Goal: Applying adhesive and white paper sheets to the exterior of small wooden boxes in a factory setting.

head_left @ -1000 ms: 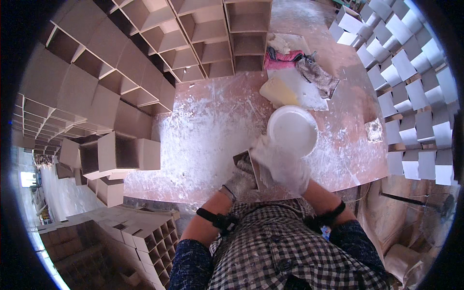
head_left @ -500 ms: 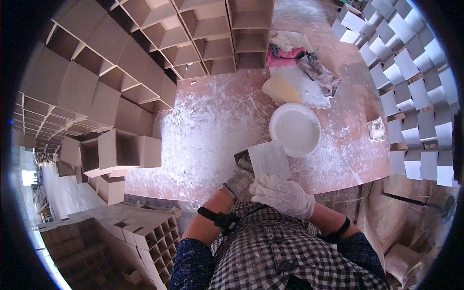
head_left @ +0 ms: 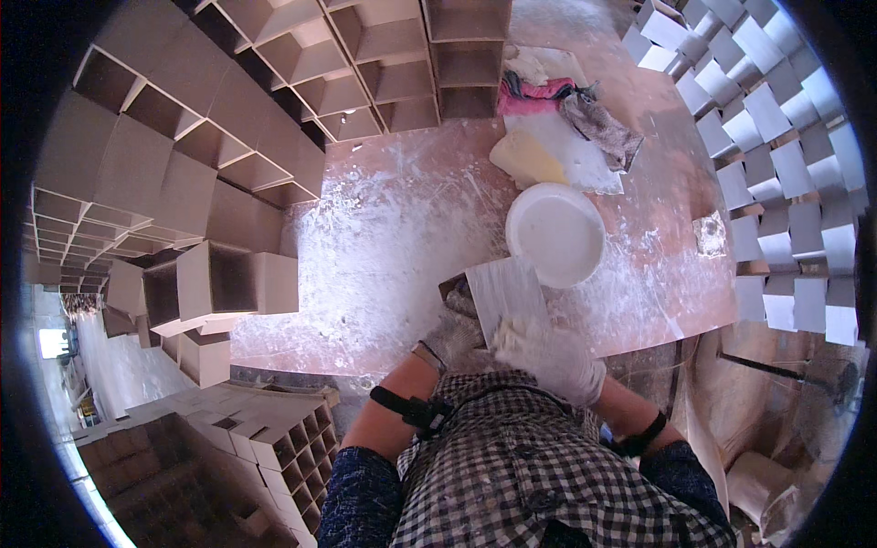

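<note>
As one head camera covers everything: all places below go by the white basin (head_left: 554,189) on the table (head_left: 393,228).
Box (head_left: 451,285): near-left of the basin, brown, open end facing away from the person.
White panel (head_left: 507,297): at the box's right side, streaked, top corner just beside the basin's near edge. Cannot tell if it is part of the box or a loose sheet.
Left hand (head_left: 449,338): near-left of the basin, grey knit glove, curled round the box's left side; some of the glove shows in the open end.
Right hand (head_left: 553,363): nearer the person than the basin, white glove, fingertips at the panel's near end. Blurred; cannot tell whether it pinches or just lies on it.
Yellow block (head_left: 527,160): just past the basin, far-left side.
Pink cloth (head_left: 539,94): farther beyond the basin.
Boxes (head_left: 781,183): stacked well right of the basin, plain grey and white faces.
Writing: any marks too small or blurred to read.
</note>
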{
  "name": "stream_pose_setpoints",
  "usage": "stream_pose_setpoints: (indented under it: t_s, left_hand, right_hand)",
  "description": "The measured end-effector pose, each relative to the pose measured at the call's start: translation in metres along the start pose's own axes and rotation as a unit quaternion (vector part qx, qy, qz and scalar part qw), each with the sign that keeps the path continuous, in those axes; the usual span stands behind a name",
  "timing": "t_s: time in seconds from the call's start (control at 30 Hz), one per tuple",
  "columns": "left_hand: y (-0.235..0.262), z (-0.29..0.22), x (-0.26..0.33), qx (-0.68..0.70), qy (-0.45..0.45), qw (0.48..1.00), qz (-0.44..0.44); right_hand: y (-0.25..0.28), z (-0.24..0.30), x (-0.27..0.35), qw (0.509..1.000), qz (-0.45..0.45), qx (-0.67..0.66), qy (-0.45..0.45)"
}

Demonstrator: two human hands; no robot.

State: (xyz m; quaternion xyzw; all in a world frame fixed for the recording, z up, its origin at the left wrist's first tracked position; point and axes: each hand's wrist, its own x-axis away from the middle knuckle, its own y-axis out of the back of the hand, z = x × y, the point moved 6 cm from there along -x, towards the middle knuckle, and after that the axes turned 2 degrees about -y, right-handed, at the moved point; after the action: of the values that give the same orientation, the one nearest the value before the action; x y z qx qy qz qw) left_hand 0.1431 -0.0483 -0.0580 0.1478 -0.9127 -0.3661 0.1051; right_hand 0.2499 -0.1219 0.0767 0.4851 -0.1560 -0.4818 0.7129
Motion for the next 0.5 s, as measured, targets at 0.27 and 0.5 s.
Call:
stream_pose_setpoints:
  t_s: [0.27, 0.5]
  left_hand:
    - [-0.025, 0.021, 0.003, 0.391, 0.041, 0.918, -0.04]
    - [0.025, -0.011, -0.011, 0.052, 0.043, 0.997, -0.049]
  right_hand:
    - [0.017, -0.059, -0.049, 0.985, -0.019, 0.109, -0.129]
    - [0.013, -0.01, 0.041, 0.988, -0.136, -0.016, -0.065]
